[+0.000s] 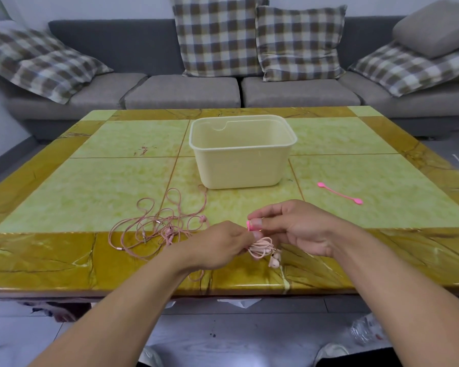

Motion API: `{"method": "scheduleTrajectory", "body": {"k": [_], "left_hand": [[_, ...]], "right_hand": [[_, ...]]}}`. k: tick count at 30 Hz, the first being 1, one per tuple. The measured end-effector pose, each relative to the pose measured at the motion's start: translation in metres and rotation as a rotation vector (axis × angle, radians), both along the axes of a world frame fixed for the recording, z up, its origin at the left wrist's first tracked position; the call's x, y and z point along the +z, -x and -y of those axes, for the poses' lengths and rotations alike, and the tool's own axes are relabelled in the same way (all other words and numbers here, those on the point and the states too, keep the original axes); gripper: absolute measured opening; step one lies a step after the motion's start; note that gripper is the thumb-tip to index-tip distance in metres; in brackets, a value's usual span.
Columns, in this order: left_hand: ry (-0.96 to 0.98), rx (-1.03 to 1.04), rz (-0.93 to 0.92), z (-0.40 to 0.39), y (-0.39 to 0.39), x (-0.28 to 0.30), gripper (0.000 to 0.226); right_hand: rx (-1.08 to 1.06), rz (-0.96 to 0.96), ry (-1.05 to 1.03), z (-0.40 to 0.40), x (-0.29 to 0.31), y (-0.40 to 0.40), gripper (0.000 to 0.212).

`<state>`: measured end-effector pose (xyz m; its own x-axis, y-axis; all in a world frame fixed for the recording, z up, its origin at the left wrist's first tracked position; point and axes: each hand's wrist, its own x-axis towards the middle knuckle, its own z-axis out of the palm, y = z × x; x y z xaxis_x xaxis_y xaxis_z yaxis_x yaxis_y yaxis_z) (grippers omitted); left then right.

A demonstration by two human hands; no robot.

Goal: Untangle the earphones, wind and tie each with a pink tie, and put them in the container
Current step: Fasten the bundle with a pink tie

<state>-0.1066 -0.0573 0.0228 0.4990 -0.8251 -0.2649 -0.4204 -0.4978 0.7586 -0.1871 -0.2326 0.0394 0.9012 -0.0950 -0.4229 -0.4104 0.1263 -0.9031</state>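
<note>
My left hand (217,247) grips a wound bundle of pink earphones (261,249) above the table's near edge; its earbuds (274,262) dangle below. My right hand (297,226) pinches a pink tie (250,225) at the top of that bundle. A second pink earphone cable (154,223) lies loose and tangled on the table, left of my hands. Another pink tie (339,193) lies flat on the table to the right. The cream plastic container (243,168) stands open and empty behind my hands.
The green and amber tiled table (90,186) fills the middle of the view. Behind it stands a grey sofa (183,91) with checked cushions (215,35). A crumpled clear bottle (366,331) lies on the floor at the lower right.
</note>
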Motion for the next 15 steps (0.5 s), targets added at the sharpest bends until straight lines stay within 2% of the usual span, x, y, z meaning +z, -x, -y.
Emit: {"method": "scheduleTrajectory", "body": {"k": [3, 6, 11, 15], "left_hand": [[0.022, 0.002, 0.041, 0.001, 0.0, 0.0, 0.051], [0.064, 0.024, -0.028, 0.0, 0.001, 0.0, 0.053], [0.16, 0.142, -0.125, 0.004, 0.008, 0.003, 0.054], [0.221, 0.271, -0.19, 0.008, 0.006, -0.001, 0.048]], "right_hand": [[0.046, 0.008, -0.024, 0.001, 0.003, 0.002, 0.046], [0.066, -0.008, -0.033, 0.003, 0.003, 0.002, 0.052], [0.038, 0.012, -0.075, 0.005, 0.003, 0.001, 0.043], [-0.102, 0.091, 0.058, -0.006, 0.001, 0.002, 0.023]]}}
